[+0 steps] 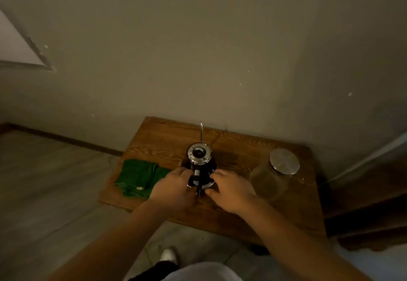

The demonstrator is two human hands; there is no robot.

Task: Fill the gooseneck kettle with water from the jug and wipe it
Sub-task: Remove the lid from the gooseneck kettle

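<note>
Wooden surface [231, 210]: the kettle [199, 159] is clasped at its base by both hands, left [174, 189] and right [231, 190].

Gooseneck kettle [199, 161]: glossy black body, polished metal lid and spout. Jug [272, 177]: clear glass, brushed metal lid. Cloth [138, 176]: green, napped. Table [163, 139]: grained, varnished wood. Wall [198, 49]: matt.

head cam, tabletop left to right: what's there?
green cloth → left hand → gooseneck kettle → right hand → lidded glass jug, all on the wooden table.
</note>
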